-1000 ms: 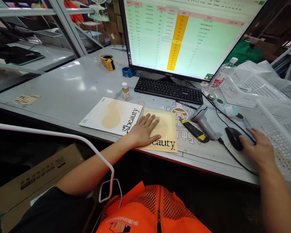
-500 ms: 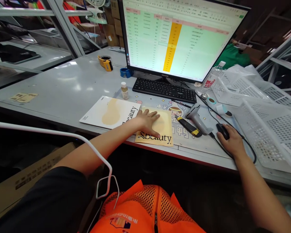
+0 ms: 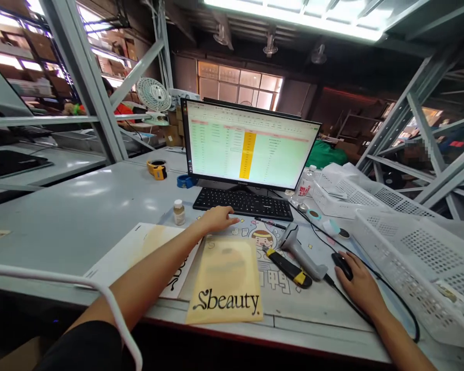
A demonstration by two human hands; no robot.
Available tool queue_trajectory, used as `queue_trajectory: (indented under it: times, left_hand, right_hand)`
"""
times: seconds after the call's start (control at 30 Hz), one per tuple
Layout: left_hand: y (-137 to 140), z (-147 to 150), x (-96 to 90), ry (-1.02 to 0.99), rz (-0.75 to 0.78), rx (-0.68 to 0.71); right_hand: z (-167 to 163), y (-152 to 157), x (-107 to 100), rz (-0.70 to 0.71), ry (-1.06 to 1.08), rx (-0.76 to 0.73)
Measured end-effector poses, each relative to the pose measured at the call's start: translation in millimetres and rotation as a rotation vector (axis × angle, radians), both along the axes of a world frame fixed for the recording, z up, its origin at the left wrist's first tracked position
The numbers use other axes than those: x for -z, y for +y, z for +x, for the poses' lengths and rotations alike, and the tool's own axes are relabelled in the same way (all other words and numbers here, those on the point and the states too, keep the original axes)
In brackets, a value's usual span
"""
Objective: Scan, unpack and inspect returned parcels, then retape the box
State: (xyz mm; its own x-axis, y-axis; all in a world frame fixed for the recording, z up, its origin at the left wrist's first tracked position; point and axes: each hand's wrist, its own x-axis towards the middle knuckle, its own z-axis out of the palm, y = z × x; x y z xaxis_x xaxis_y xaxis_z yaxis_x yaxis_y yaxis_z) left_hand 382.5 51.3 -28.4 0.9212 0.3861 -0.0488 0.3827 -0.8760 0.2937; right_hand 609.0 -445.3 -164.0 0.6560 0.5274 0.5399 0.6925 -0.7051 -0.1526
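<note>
My left hand (image 3: 217, 219) reaches to the front edge of the black keyboard (image 3: 243, 204), its fingers apart and holding nothing. Below it lies a yellow translucent pouch (image 3: 229, 270) printed "Sbeauty", flat at the desk's front edge. The white printed sheet or folder (image 3: 128, 243) to its left is partly covered by my left forearm. My right hand (image 3: 358, 285) rests over a black computer mouse (image 3: 343, 265), fingers around it. Between the hands are a grey barcode scanner (image 3: 301, 251) and a black-and-yellow utility knife (image 3: 288, 266). The monitor (image 3: 216, 147) shows a spreadsheet.
White perforated baskets (image 3: 406, 263) stand along the right side. A small capped bottle (image 3: 179, 212) is left of the keyboard. A yellow tape roll (image 3: 156, 169) and a blue ring-shaped item (image 3: 186, 181) lie farther back. A white cable (image 3: 96, 284) crosses at lower left.
My left hand has lifted off the yellow pouch and moved forward to the keyboard. My right hand stays on the mouse. The view has tilted up.
</note>
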Motion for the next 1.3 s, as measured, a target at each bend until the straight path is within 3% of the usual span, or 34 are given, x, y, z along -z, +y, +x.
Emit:
queue_trajectory:
  times: [0.33, 0.53, 0.67, 1.3]
  left_hand:
    - [50.6, 5.3, 51.3, -0.268, 0.261, -0.274]
    - [73.3, 9.4, 70.2, -0.128, 0.198, -0.412]
    - [82.6, 12.9, 82.0, -0.088, 0.163, -0.418]
    - [83.6, 15.4, 85.0, -0.086, 0.174, -0.396]
  right_hand:
    - [-8.1, -1.9, 1.5, 0.065, 0.005, 0.015]
    - [-15.9, 2.3, -4.5, 0.069, 0.033, 0.06]
    - [-17.3, 3.6, -6.3, 0.09, 0.04, 0.064]
    - [-18.2, 6.5, -8.9, 0.096, 0.076, 0.07]
